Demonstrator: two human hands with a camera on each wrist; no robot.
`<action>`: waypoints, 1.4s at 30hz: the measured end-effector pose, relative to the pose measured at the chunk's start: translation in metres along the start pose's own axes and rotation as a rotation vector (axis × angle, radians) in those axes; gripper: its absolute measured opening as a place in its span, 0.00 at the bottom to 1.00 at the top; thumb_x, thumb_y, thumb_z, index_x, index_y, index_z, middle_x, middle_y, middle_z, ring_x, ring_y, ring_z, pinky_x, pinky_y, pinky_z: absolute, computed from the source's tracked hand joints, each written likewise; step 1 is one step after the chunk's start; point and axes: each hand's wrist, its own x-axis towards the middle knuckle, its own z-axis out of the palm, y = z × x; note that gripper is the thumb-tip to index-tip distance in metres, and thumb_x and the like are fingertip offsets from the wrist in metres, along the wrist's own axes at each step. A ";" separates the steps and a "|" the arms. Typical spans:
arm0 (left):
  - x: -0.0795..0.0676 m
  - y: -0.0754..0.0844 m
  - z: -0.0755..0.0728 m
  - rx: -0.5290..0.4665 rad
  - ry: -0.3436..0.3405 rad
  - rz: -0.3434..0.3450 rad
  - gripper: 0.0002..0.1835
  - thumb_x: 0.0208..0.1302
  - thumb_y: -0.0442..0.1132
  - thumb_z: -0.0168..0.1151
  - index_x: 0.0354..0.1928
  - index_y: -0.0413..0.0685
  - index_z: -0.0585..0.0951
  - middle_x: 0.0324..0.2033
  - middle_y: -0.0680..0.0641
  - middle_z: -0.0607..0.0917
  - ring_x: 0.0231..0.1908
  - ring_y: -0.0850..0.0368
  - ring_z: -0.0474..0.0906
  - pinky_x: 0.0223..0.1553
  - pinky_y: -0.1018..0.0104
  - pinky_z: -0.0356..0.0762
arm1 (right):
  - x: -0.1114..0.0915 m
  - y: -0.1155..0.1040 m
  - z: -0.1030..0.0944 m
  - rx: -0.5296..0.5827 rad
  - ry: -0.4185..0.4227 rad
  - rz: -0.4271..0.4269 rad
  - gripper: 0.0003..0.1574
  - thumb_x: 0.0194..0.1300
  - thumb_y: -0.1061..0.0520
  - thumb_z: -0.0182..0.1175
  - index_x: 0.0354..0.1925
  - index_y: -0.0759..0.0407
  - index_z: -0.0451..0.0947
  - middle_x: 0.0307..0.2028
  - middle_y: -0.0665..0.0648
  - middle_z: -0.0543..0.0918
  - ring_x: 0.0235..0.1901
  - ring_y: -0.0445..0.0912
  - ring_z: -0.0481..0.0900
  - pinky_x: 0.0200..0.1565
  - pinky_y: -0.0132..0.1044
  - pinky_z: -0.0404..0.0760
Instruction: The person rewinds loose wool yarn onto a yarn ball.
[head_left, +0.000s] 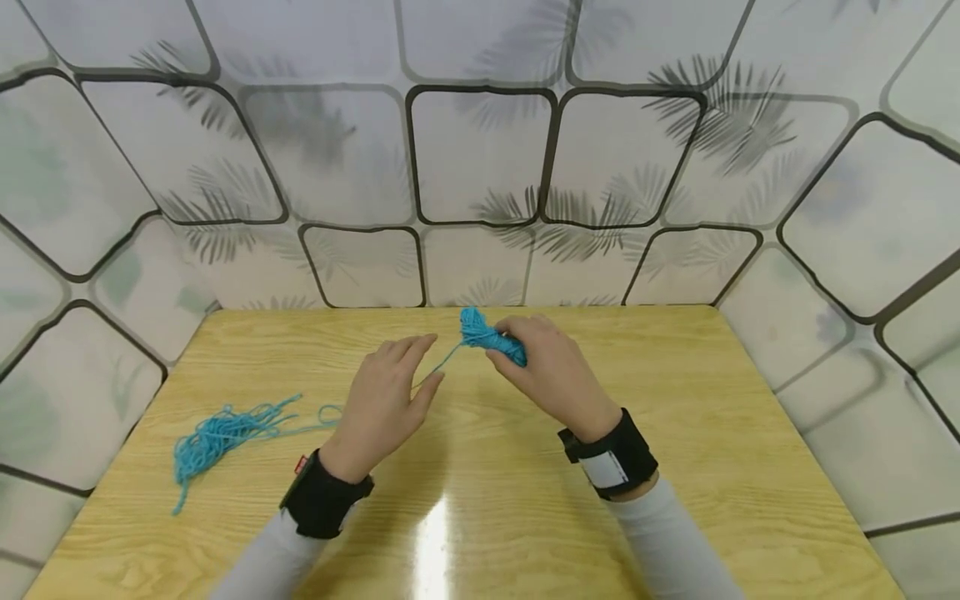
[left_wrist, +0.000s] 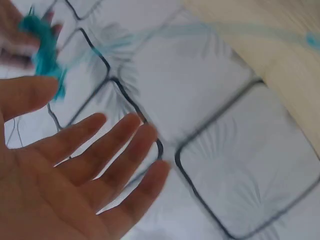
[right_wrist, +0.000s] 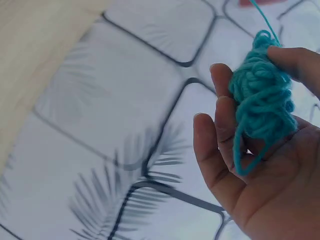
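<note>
My right hand (head_left: 553, 367) grips a small wound bundle of blue yarn (head_left: 487, 335) above the table, its thumb and fingers around one end. In the right wrist view the bundle (right_wrist: 262, 90) lies across the fingers, with one loop hanging loose. A strand (head_left: 448, 358) runs from the bundle toward my left hand (head_left: 382, 400). That hand's fingers are spread and nearly straight in the left wrist view, thumb apart, with no strand pinched between them. Farther left, a loose heap of the same yarn (head_left: 217, 442) rests on the table, and its strand passes behind the left hand.
The wooden table (head_left: 480, 467) has a glossy reflection near its front. Patterned curtain-like walls (head_left: 480, 158) with dark outlines and leaf prints rise at the back and both sides. Black bands are strapped round both wrists.
</note>
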 end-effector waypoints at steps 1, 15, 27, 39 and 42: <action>0.002 0.004 0.004 -0.038 0.017 0.018 0.20 0.66 0.41 0.64 0.57 0.39 0.80 0.47 0.38 0.86 0.46 0.43 0.80 0.44 0.46 0.81 | 0.000 -0.004 -0.003 0.014 0.010 -0.016 0.18 0.66 0.48 0.63 0.50 0.56 0.81 0.40 0.54 0.84 0.34 0.45 0.74 0.30 0.42 0.80; -0.003 0.044 0.025 -0.249 0.045 0.149 0.10 0.71 0.28 0.54 0.43 0.42 0.85 0.17 0.54 0.75 0.21 0.63 0.68 0.23 0.66 0.72 | 0.000 -0.004 -0.013 0.211 0.098 -0.056 0.18 0.72 0.55 0.58 0.55 0.62 0.76 0.42 0.57 0.83 0.36 0.46 0.78 0.38 0.46 0.82; 0.006 0.014 0.023 -0.607 -0.234 -0.001 0.15 0.76 0.33 0.48 0.53 0.44 0.83 0.14 0.51 0.71 0.12 0.64 0.59 0.19 0.70 0.61 | -0.011 -0.020 -0.025 0.518 -0.064 -0.061 0.17 0.70 0.53 0.60 0.54 0.55 0.77 0.45 0.53 0.84 0.37 0.43 0.79 0.38 0.43 0.81; 0.045 -0.016 -0.015 -0.698 -0.475 -0.011 0.12 0.75 0.36 0.52 0.46 0.47 0.86 0.22 0.45 0.83 0.23 0.57 0.73 0.27 0.63 0.71 | -0.022 -0.023 -0.010 0.557 -0.283 -0.150 0.10 0.64 0.53 0.66 0.44 0.49 0.79 0.39 0.48 0.84 0.31 0.42 0.76 0.35 0.38 0.77; 0.046 -0.010 -0.028 -0.545 -0.414 0.013 0.09 0.72 0.38 0.57 0.40 0.48 0.87 0.19 0.48 0.80 0.17 0.59 0.69 0.22 0.65 0.68 | -0.022 -0.021 -0.005 0.503 -0.320 -0.141 0.10 0.63 0.52 0.67 0.43 0.48 0.79 0.37 0.46 0.84 0.30 0.40 0.77 0.35 0.37 0.79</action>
